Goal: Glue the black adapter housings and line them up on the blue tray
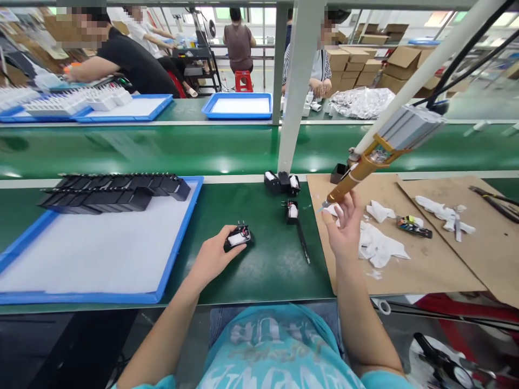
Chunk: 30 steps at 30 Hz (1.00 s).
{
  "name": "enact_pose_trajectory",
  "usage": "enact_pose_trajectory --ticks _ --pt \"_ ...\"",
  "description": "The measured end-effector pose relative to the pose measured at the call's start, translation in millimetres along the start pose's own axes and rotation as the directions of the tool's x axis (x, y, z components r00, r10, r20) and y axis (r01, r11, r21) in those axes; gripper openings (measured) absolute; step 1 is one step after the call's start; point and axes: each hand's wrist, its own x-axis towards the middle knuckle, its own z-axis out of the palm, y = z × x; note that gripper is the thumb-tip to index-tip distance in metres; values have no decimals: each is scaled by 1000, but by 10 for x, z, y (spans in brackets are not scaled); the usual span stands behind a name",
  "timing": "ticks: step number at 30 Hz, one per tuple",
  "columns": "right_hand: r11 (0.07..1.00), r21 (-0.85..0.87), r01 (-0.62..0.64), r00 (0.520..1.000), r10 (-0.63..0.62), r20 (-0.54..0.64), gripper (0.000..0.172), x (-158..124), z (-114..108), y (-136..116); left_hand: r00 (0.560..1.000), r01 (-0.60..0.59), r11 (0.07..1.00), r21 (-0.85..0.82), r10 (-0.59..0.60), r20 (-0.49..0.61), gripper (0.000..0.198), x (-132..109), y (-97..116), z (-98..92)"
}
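Left hand (213,256) clasps a black plug casing (238,237).

blue trays (178,244): 4 | cardboard sheets (425,270): 2 | gold tool (352,182): 1 | red stool (243,80): 1

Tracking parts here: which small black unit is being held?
The black unit gripped by the left hand, nearest the body; the others lie untouched farther back.

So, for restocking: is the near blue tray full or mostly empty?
Mostly empty: the blue tray holds black parts only in rows along its far edge; the rest shows bare white liner.
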Motion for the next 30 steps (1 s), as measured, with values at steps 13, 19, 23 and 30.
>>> enact_pose_trajectory --ticks 13,19,23,30 --pt "763 -634 126 785 314 534 20 -168 -67 17 991 -125 964 237 130 -5 40 345 290 232" --pt "945 151 -290 925 235 299 28 -142 -202 -103 979 -204 973 109 204 10 38 306 216 361" --pt "878 391 -274 898 88 432 17 -332 -54 -283 966 -249 968 -32 251 68 39 261 264 431" --pt "965 256 46 815 -185 549 15 -477 141 -406 954 -240 955 -175 265 138 37 228 314 475"
